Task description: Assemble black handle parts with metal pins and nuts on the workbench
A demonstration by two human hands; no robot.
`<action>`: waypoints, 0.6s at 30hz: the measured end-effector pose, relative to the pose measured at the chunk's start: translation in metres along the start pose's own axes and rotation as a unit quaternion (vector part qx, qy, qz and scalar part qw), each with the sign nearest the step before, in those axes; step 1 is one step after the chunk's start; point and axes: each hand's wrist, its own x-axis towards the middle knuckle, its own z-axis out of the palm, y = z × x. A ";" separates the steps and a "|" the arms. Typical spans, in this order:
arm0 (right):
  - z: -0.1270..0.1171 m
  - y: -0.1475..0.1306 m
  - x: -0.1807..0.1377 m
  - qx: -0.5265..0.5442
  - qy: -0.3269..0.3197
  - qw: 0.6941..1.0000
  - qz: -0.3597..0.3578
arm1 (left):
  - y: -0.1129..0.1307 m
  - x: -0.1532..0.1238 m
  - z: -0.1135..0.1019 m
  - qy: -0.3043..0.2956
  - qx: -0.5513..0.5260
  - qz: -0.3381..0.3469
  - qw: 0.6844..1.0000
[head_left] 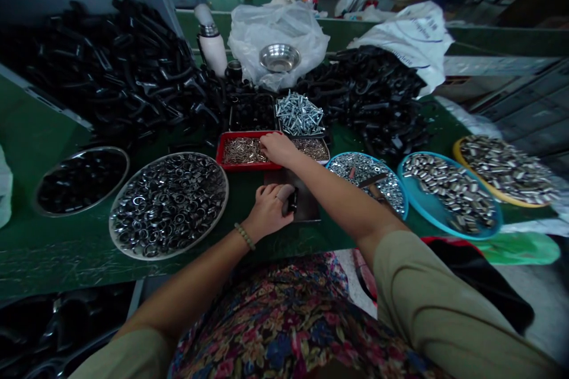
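Note:
My left hand (272, 206) is closed around a small black part (293, 200), mostly hidden by the fingers, over a dark flat plate (309, 204) on the bench. My right hand (277, 149) reaches across to the right end of a red tray (242, 164) of small screws (244, 150). Its fingers are bent and drawn together at the screws; anything between them is hidden. Beside the red tray, partly behind my right wrist, sits another tray of small metal pieces (313, 149). Behind it are longer silver bolts (299, 113), next to a bin of black pieces (252, 112).
On the left stand a round tray of dark rings (171, 204) and a tray of black pieces (82, 180). Blue basins (448, 231) and a yellow one (528, 204) of metal parts lie right. Black handles (133, 65) are heaped behind, near a flask (212, 50) and a steel bowl (280, 58).

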 end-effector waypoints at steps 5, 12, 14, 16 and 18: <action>-0.001 0.005 -0.011 0.019 0.016 1.000 0.001 | -0.003 -0.001 0.002 0.011 -0.028 -0.019 0.999; -0.001 0.013 -0.018 0.097 0.066 0.993 0.025 | -0.005 -0.002 0.006 0.014 -0.025 -0.016 0.999; -0.005 0.015 -0.024 0.133 0.078 0.988 0.033 | -0.004 -0.002 0.006 0.017 -0.024 -0.016 0.999; -0.010 0.016 -0.039 0.189 0.101 0.976 0.034 | -0.004 -0.002 0.006 0.022 -0.023 -0.019 0.999; -0.009 0.015 -0.066 0.250 0.121 0.960 0.042 | -0.004 -0.002 0.006 0.029 -0.023 -0.023 0.999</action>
